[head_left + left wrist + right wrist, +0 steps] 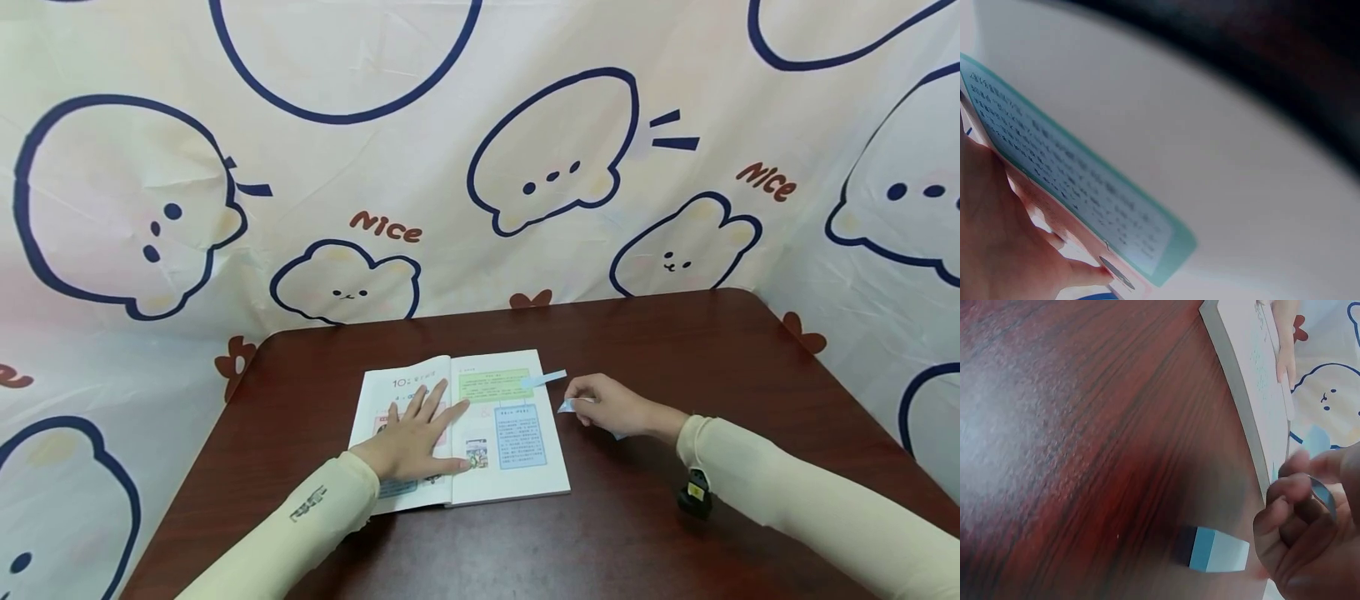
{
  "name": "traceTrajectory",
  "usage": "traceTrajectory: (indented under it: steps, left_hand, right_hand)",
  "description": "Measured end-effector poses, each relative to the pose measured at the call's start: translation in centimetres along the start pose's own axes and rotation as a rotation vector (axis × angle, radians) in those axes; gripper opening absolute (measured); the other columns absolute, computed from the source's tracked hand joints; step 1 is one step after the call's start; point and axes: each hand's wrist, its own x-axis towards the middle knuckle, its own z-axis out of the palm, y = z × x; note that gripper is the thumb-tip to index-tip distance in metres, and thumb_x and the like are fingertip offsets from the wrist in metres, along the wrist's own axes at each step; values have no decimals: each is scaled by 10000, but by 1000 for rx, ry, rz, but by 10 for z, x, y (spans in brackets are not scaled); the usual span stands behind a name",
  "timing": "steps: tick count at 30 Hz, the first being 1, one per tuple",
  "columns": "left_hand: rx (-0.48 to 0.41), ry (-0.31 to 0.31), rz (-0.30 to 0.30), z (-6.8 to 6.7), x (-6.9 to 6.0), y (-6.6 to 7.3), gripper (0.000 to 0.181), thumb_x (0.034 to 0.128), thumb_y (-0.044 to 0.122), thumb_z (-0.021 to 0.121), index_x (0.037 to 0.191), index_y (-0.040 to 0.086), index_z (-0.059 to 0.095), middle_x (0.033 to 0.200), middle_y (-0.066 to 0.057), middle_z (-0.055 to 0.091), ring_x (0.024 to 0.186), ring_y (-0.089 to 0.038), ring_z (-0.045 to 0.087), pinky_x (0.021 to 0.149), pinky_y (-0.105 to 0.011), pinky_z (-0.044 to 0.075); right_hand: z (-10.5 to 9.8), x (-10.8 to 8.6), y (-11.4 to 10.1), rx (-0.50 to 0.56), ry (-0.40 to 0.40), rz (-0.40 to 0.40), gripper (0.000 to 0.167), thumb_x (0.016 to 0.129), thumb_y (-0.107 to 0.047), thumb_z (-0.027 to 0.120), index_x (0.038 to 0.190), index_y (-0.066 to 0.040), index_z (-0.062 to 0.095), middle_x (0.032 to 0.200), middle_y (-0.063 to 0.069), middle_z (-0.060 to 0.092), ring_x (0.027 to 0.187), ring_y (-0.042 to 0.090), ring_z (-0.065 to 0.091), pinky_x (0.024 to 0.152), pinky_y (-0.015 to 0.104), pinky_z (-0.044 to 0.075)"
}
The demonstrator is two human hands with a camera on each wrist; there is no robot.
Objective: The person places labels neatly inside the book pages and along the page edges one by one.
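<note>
An open book (pixel 517 492) lies on the table, a pale blue strip (pixel 553 377) sticking out past its right page's edge. Spread across the left page and the fold, the left hand (pixel 408 442) rests with straight fingers; in the left wrist view that hand (pixel 1010 244) lies over the printed page (pixel 1210 169). Just right of the book, the right hand (pixel 611 407) has curled fingers pinching a small light-blue piece (pixel 566 407). In the right wrist view the right hand (pixel 1310 531) holds a thin bluish piece (pixel 1322 492) between curled fingers.
A small blue and white block (pixel 1222 551) sits on the dark wooden table (pixel 1097 456) beside the right hand. Behind the table hangs a cloth (pixel 450 167) with cartoon outlines. A black device (pixel 696 493) is at the right sleeve.
</note>
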Motion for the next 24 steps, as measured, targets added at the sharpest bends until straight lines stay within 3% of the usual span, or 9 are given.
traceTrajectory:
  steps: [9, 17, 24]
  left_hand:
    - [5, 1, 6, -1, 0, 0, 972, 819, 871, 466, 1616, 400, 170, 1732, -46, -66, 1584, -428, 26, 1128, -808, 115]
    - [16, 4, 2, -2, 1, 1, 971, 823, 862, 471, 1618, 390, 174, 1732, -52, -60, 1584, -429, 21, 1127, -809, 115]
    - [13, -1, 5, 0, 1, 0, 970, 823, 867, 465, 1618, 393, 173, 1732, -50, -64, 1585, -427, 22, 1127, -809, 115]
  right_hand:
    - [11, 12, -5, -117, 95, 12, 198, 990, -142, 614, 834, -35, 673, 787, 32, 623, 645, 118, 464, 580, 239, 393]
    - [20, 20, -8, -86, 108, 47, 251, 981, -164, 642, 774, -24, 667, 649, -1, 539, 522, 103, 424, 516, 228, 362]
    - [25, 24, -7, -52, 121, 98, 275, 969, -168, 668, 746, -7, 676, 614, -18, 514, 552, 112, 432, 536, 237, 359]
